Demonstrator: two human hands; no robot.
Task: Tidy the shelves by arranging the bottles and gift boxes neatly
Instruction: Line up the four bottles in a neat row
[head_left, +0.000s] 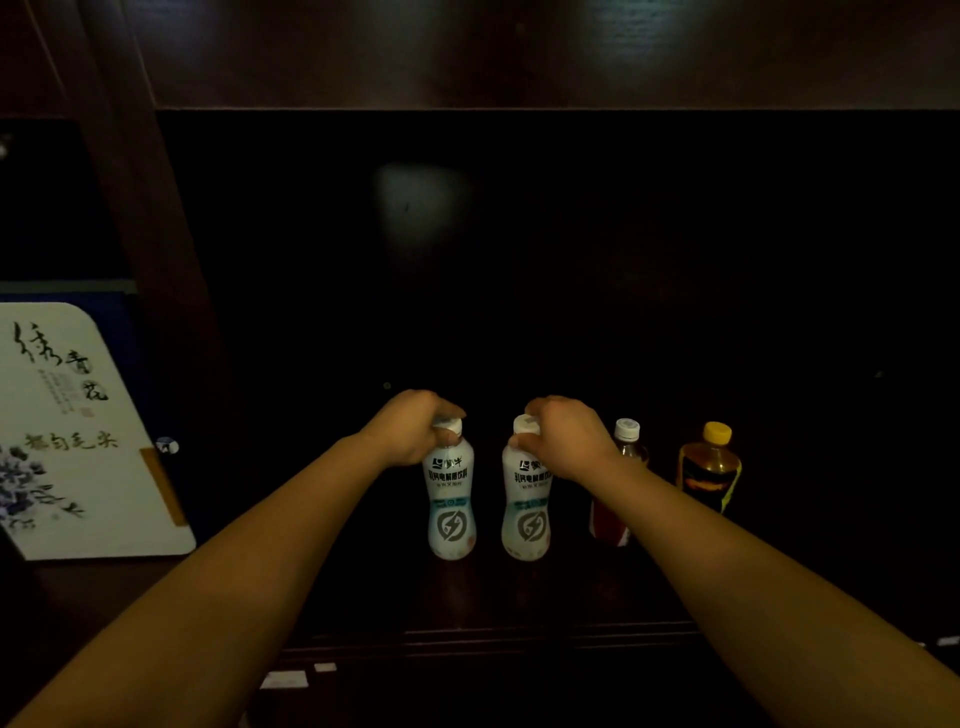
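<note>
Two matching white drink bottles stand upright side by side on the dark wooden shelf (519, 603). My left hand (410, 426) grips the neck and cap of the left white bottle (451, 504). My right hand (566, 434) grips the top of the right white bottle (525, 512). Right of them stands a red-labelled bottle with a white cap (621, 483), partly hidden behind my right wrist. Further right is a yellow-capped bottle of amber drink (709, 467). A white gift box with blue flowers and calligraphy (78, 436) leans in the compartment to the left.
A dark wooden upright (156, 260) separates the gift box compartment from the bottle compartment. The back of the bottle compartment (571, 260) is deep and dark. The shelf's front edge (493, 642) runs just below the bottles.
</note>
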